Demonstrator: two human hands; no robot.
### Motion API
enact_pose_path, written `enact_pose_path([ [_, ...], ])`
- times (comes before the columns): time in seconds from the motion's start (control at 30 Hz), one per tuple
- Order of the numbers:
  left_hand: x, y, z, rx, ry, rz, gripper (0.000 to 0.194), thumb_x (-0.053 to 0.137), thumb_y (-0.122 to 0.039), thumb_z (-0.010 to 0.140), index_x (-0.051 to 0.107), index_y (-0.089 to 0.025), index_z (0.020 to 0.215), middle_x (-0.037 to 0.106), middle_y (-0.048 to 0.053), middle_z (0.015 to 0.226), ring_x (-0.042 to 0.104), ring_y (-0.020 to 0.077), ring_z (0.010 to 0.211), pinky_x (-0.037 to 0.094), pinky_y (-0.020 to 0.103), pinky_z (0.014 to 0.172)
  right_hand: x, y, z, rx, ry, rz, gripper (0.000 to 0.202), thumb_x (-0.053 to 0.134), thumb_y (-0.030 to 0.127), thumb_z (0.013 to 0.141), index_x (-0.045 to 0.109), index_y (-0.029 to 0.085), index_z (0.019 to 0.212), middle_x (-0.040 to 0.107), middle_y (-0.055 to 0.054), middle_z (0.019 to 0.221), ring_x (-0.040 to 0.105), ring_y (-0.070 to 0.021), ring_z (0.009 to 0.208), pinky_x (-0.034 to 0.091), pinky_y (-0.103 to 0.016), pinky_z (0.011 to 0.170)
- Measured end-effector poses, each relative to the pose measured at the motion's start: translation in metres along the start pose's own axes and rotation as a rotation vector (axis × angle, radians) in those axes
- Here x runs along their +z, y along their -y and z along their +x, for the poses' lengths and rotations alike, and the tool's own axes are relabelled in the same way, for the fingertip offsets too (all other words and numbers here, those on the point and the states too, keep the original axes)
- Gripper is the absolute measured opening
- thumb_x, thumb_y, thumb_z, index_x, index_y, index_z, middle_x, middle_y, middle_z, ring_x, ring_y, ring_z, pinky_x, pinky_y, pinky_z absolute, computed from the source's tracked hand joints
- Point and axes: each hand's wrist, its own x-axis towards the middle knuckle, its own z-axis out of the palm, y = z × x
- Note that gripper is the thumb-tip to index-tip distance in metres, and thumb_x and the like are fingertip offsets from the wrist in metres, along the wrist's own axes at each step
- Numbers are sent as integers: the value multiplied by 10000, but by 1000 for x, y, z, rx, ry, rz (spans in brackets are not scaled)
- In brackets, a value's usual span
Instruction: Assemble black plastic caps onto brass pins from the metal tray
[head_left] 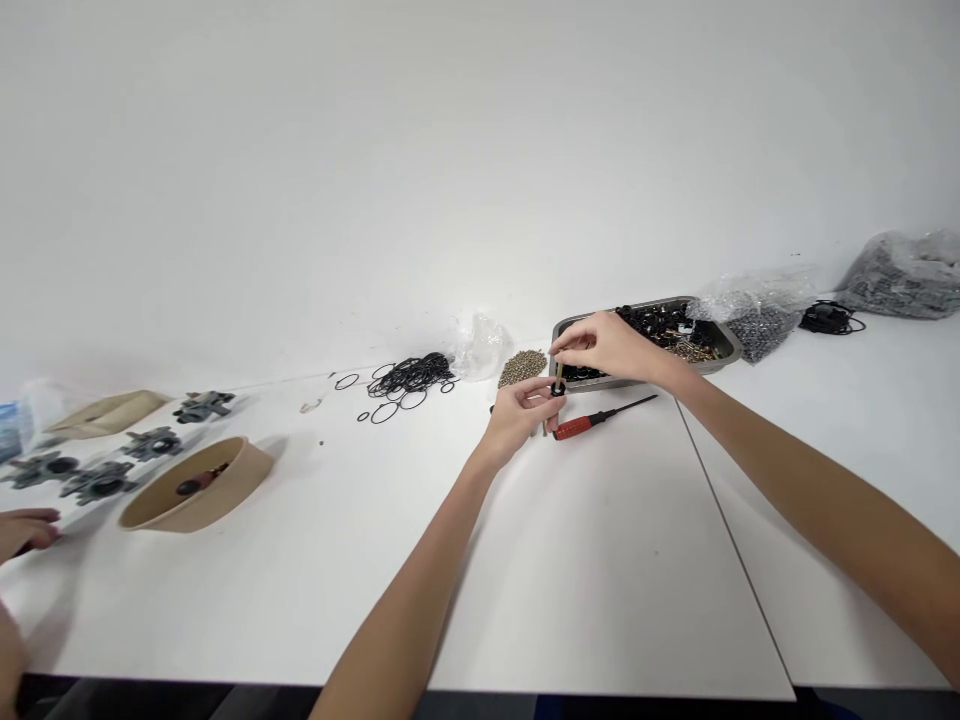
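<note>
My left hand (pixel 516 418) is closed around a small black ring-like part (pixel 558 389), held just above the table. My right hand (pixel 600 346) pinches the top of a thin brass-coloured pin (pixel 559 370), which stands upright at the black part. Whether the pin passes through it I cannot tell. Below my fingers lies a screwdriver (pixel 576 427) with a red and black handle, its shaft pointing right. Behind my right hand sits a metal tray (pixel 727 345) of black parts and brass pieces. A pile of small brass-coloured pieces (pixel 523 367) lies behind my left hand.
Black rubber rings (pixel 412 376) lie heaped left of centre, beside a clear plastic bag (pixel 482 346). Bags of small grey parts (pixel 757 328) stand right. Farther left are a beige bowl (pixel 251 470), grey castings (pixel 101 481) and another person's hand (pixel 26 530). A seam crosses the tabletop.
</note>
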Motion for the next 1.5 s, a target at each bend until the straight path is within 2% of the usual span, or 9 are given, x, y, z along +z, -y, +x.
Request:
enact_pose_path([
  [0.23, 1, -1, -1, -10, -15, -3, 550, 846, -442, 659, 705, -94, 1062, 551, -31, 562, 526, 109, 476, 328, 253, 472, 10, -1, -2, -36, 41, -63, 145, 638, 222, 854, 783, 215, 851, 728, -30, 843, 619, -156, 749, 439, -283, 659],
  [0.37, -2, 1, 0, -8, 9, 16, 538, 824, -439, 689, 704, -105, 1095, 560, -29, 558, 536, 114, 478, 297, 248, 454, 7, -6, -2, -39, 130, -94, 159, 684, 269, 843, 786, 229, 959, 732, -36, 901, 628, -165, 764, 448, -290, 668],
  [0.6, -4, 1, 2, -72, 68, -41, 453, 790, -390, 708, 690, -108, 1048, 657, 24, 593, 550, 121, 480, 295, 246, 465, 12, -11, -3, -28, 234, -81, 199, 647, 129, 827, 775, 215, 952, 732, -43, 985, 660, -156, 835, 498, -272, 726],
  [0.77, -5, -5, 0, -157, 97, -157, 484, 818, -334, 670, 645, -94, 1054, 655, 30, 561, 601, 157, 507, 411, 275, 537, 26, -13, -4, -27, 146, -53, 153, 675, 203, 840, 737, 191, 980, 723, -60, 1015, 665, -160, 889, 510, -272, 760],
  [0.9, -9, -8, 0, -231, 78, -175, 480, 824, -272, 649, 623, -93, 1046, 627, 21, 502, 609, 171, 485, 505, 328, 637, 34, -17, -2, -2, 178, -16, 219, 646, 179, 848, 715, 179, 1056, 734, -72, 1003, 683, -164, 883, 527, -271, 772],
  [1.07, -17, -10, 3, -247, -71, -169, 403, 717, -182, 633, 625, -99, 1017, 649, 50, 566, 549, 152, 433, 419, 284, 478, 8, -19, 3, -50, 24, -133, 203, 632, 146, 854, 744, 166, 1022, 742, -87, 1058, 677, -179, 902, 530, -297, 824],
  [1.2, -34, -10, 8, -165, -317, -153, 239, 588, -176, 617, 630, -141, 849, 505, -13, 472, 440, 120, 362, 329, 249, 401, -35, -32, 0, 113, -110, -193, 166, 624, 193, 903, 772, 161, 973, 752, -107, 1065, 675, -207, 938, 531, -342, 871],
  [1.37, -66, 2, 13, -134, -578, 26, 63, 519, -173, 563, 572, -159, 596, 343, -41, 408, 258, 63, 332, 141, 213, 384, -54, -70, -7, 296, -9, -318, 187, 617, 112, 874, 776, 162, 960, 758, -95, 1027, 689, -205, 893, 521, -324, 817],
  [1.5, -87, 24, 16, -188, -517, 189, 38, 547, -161, 563, 544, -171, 526, 360, -23, 365, 248, 69, 304, 107, 226, 374, -41, -93, -7, 392, 101, -400, 165, 631, 97, 866, 770, 172, 915, 759, -91, 1011, 691, -207, 875, 511, -310, 770],
])
